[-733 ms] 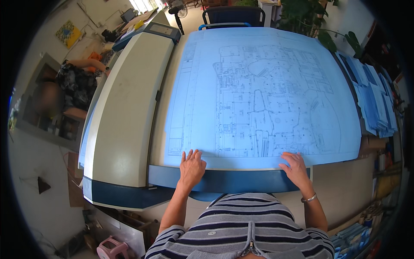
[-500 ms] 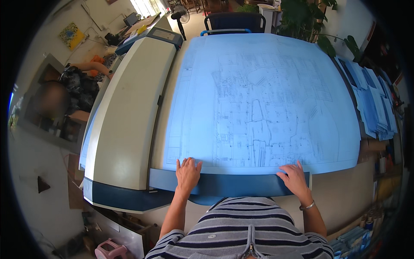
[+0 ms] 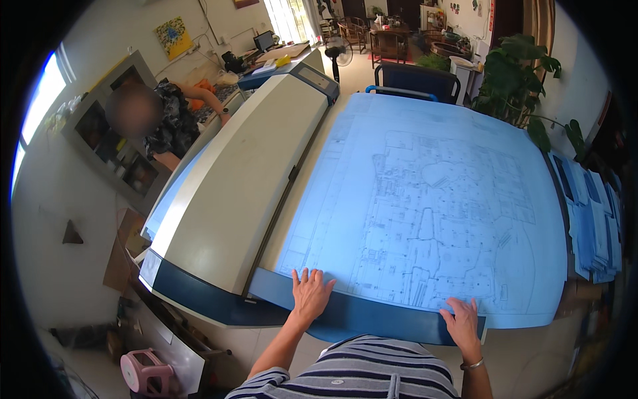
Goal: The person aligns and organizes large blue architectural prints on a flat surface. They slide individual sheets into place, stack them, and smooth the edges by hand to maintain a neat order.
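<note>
A large blue sheet printed with a fine line drawing (image 3: 412, 213) lies spread over the bed of a wide-format machine. My left hand (image 3: 310, 296) rests with spread fingers on the sheet's near edge, over the machine's dark blue front rail (image 3: 379, 318). Farther right, my right hand (image 3: 462, 322) touches the same edge, its fingers apart and slightly bent. Neither hand grips anything. The machine's long beige cover (image 3: 226, 153) runs along the sheet's left side.
Beyond the cover, another person (image 3: 176, 120) reaches toward the machine's far side. Stacks of folded blue sheets (image 3: 595, 219) stand on the right. A dark chair (image 3: 419, 81) and a leafy plant (image 3: 518, 73) are behind; a pink stool (image 3: 146, 372) is at lower left.
The view has tilted up and swung left, so the machine and sheet sit lower and farther right. Both hands stay at the sheet's near edge.
</note>
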Demonstrator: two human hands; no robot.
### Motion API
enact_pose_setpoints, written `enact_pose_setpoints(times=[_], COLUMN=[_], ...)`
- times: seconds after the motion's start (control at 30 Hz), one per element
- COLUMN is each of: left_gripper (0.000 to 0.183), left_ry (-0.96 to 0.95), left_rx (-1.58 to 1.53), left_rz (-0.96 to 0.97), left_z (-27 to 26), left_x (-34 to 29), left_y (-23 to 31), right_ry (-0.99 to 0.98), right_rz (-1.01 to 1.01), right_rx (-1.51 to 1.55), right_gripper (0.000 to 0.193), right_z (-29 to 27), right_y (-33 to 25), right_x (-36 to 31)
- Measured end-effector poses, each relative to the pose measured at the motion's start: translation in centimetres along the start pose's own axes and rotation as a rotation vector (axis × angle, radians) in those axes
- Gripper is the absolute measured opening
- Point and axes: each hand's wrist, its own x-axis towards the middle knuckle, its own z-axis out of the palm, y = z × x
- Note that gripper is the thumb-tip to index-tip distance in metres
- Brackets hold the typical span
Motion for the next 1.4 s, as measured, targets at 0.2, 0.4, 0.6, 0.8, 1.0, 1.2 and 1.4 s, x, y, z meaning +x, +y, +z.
enact_pose_setpoints(times=[0.2, 0.4, 0.6, 0.8, 1.0, 1.2, 1.4], left_gripper=[0.045, 0.046, 0.048, 0.045, 0.045, 0.045, 0.046], left_ry=[-0.165, 0.077, 0.187, 0.093, 0.060, -0.005, -0.047], left_rx=[0.020, -0.047, -0.070, -0.072, -0.132, -0.134, -0.126], left_rz=[-0.067, 0.073, 0.097, 0.074, 0.071, 0.085, 0.053], left_z=[-1.6, -0.3, -0.4, -1.4, -1.6, -0.2, -0.4], left_x=[-0.1, -0.1, 0.3, 0.0, 0.0, -0.3, -0.4], left_y=[1.0, 1.0, 1.6, 0.4, -0.7, -0.1, -0.4], right_ry=[-0.124, -0.037, 0.059, 0.025, 0.023, 0.017, 0.014], right_rz=[0.001, -0.022, -0.008, 0.022, 0.040, -0.004, 0.006], right_rx=[-0.032, -0.020, 0.024, 0.042, 0.025, -0.008, 0.007], right_gripper=[0.027, 0.028, 0.024, 0.024, 0.026, 0.028, 0.030], right_z=[-1.3, -0.6, 1.4, 0.7, 1.2, 1.1, 1.2], right_y=[-0.4, -0.1, 1.2, -0.4, -1.3, -0.3, -0.5], right_x=[0.0, -0.2, -0.4, 0.4, 0.0, -0.5, -0.4])
